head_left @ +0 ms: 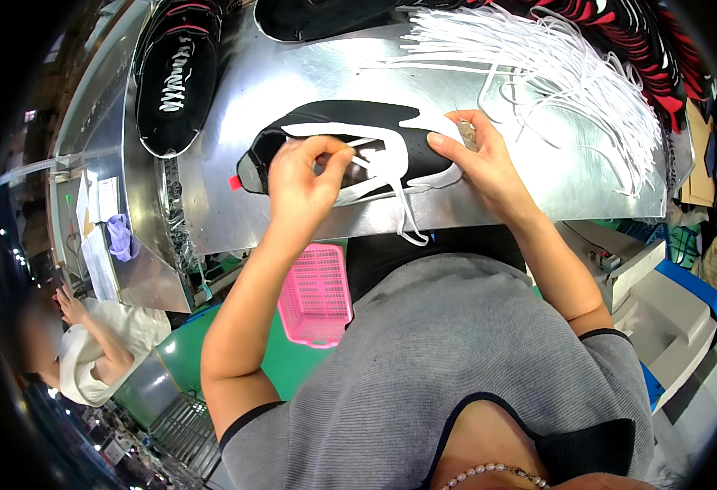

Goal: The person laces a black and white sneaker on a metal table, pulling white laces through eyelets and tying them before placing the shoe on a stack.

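Observation:
A black and white shoe upper (350, 112) lies on its side on the metal table, its heel end with a red tab to the left. My left hand (303, 181) is closed in a pinch over the upper's opening, thumb and index finger meeting on a white shoelace. The shoelace (403, 214) passes through the lacing area and a loop hangs over the table's front edge. My right hand (489, 167) grips the toe end, thumb on top and fingers along the far side. By those fingers shows a small brownish, shiny piece (467, 135), too unclear to name.
Loose white laces (538, 61) are heaped at the far right, before stacked black and red uppers (620, 28). A laced black shoe upper (177, 90) lies far left. A pink basket (316, 294) stands below the table edge. Another person (105, 343) is at lower left.

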Demonstrator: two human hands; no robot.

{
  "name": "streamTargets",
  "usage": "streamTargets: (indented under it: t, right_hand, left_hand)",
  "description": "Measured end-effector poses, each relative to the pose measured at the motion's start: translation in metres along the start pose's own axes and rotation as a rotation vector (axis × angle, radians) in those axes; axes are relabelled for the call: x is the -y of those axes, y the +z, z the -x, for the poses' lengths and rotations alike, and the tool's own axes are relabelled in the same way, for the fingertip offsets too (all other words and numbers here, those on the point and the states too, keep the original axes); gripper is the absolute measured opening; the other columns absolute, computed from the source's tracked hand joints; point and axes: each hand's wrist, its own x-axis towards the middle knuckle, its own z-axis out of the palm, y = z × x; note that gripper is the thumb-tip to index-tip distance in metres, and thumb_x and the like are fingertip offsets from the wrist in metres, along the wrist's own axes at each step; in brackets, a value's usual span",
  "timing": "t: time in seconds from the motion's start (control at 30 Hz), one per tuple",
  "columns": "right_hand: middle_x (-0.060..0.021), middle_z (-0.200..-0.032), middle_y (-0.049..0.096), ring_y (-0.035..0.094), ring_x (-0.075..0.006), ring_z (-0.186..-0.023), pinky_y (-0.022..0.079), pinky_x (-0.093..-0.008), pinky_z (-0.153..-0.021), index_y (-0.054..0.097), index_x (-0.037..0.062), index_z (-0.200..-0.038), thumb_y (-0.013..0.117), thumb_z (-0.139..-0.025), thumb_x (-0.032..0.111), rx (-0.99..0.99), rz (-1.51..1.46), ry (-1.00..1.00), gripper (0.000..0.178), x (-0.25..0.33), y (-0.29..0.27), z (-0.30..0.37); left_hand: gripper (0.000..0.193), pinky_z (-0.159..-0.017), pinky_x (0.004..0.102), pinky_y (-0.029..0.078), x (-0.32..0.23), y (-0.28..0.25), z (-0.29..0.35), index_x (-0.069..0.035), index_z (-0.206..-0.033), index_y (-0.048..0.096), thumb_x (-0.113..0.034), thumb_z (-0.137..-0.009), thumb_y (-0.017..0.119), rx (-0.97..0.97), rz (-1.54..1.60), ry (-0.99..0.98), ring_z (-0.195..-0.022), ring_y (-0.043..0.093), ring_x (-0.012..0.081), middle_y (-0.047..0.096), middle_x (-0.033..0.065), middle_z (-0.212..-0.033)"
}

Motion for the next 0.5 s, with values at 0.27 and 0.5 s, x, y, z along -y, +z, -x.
streamTargets:
  t: [0.27,0.5]
  right_hand:
    - [-0.0092,-0.095,0.065,0.061,-0.0112,-0.086,0.047,-0.0217,-0.074,0.052,-0.0008,-0.117,0.077,-0.084,0.014,-0.155,-0.294,-0.087,0.044,-0.018,-0.010,0.000]
    - [-0.0050,-0.093,0.063,0.061,-0.0113,-0.083,0.047,-0.0256,-0.070,0.055,0.0039,-0.109,0.074,-0.088,0.020,-0.102,-0.076,-0.124,0.033,-0.026,-0.014,-0.002]
  left_hand:
    - [0.014,-0.079,0.0285,0.047,0.071,-0.100,0.057,-0.001,-0.098,0.069,-0.014,-0.093,0.067,-0.514,-0.286,-0.124,-0.085,0.058,0.0140,0.067,0.0043,-0.093]
    - [0.019,-0.071,0.0262,0.049,0.169,-0.216,0.176,0.002,-0.095,0.072,-0.016,-0.090,0.068,-0.839,-0.406,-0.420,-0.076,0.058,0.0104,0.068,0.0044,-0.081]
